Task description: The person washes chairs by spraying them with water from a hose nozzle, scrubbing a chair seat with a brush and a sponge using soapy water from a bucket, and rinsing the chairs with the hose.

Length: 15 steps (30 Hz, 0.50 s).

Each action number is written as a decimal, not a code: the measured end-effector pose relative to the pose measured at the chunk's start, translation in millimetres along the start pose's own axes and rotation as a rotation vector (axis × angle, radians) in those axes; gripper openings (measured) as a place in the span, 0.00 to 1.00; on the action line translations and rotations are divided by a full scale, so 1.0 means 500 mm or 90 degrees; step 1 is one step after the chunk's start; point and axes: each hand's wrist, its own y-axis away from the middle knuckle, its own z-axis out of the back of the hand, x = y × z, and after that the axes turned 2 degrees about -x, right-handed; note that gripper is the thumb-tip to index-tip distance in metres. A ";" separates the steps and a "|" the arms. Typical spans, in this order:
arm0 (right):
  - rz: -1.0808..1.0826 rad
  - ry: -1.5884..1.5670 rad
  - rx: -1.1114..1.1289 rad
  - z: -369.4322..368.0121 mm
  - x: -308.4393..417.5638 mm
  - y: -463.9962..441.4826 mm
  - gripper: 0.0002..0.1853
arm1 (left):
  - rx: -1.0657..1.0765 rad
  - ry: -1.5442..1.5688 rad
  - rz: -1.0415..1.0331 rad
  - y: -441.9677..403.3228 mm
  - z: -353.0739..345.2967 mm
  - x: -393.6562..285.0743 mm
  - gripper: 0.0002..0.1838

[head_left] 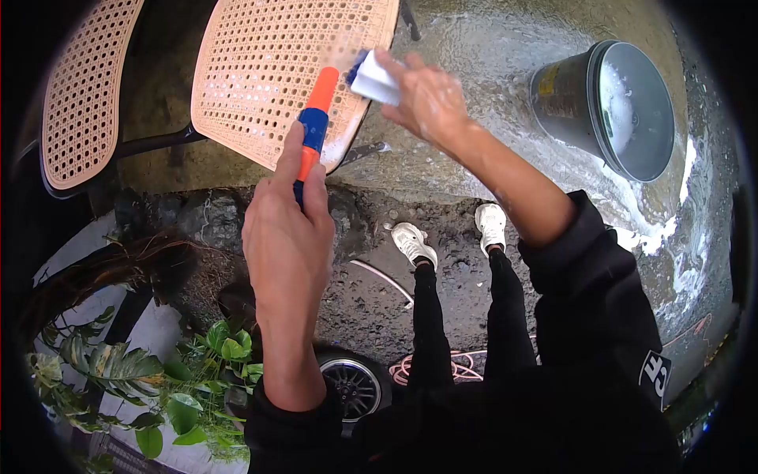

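Left hand (288, 217): fingers clamped around an orange-and-blue spray nozzle (314, 122), held over the near edge of a tan chair panel (272, 67), close to its near right corner. The nozzle's long axis runs away from the wearer, tip leaning slightly right; a blurred pale haze shows beyond the tip. Right hand (430, 99): fingers clamped on a white brush (377, 80) at the panel's right edge, blue bristles facing left. Panel perforated in a cane pattern, wet, with white suds. Nozzle's lower end hidden by the palm; panel's far edge cut off.
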 end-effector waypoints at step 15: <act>0.218 0.001 0.086 -0.070 0.088 0.098 0.31 | -0.052 -0.066 0.070 0.075 0.033 -0.014 0.21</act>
